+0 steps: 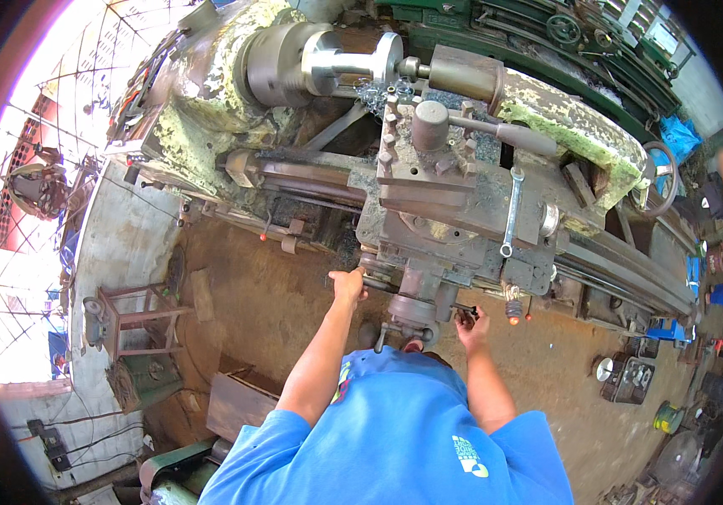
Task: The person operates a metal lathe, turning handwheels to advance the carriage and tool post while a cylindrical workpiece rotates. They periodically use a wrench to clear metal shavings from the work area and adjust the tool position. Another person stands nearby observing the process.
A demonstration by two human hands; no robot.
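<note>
I stand at a large worn metal lathe. My left hand (349, 286) is closed round the rim of a dark carriage handwheel (378, 271), thumb sticking out to the side. Lower on the right, my right hand (472, 328) grips a dark lever (462, 309) on the carriage's front. Between my hands is the cross-slide crank (386, 334). Above them, the tool post (430, 130) carries a long clamping handle. A shiny flanged metal workpiece (353, 63) is held between the chuck (281, 66) and the tailstock (471, 77). Curly metal chips (376, 94) hang below it.
A combination wrench (513, 212) lies on the carriage. The tailstock handwheel (657, 178) stands at the far right. A green machine (538, 42) is behind the lathe. At left is a small metal stand (138, 295); at right, a tray of parts (629, 379) rests on the floor.
</note>
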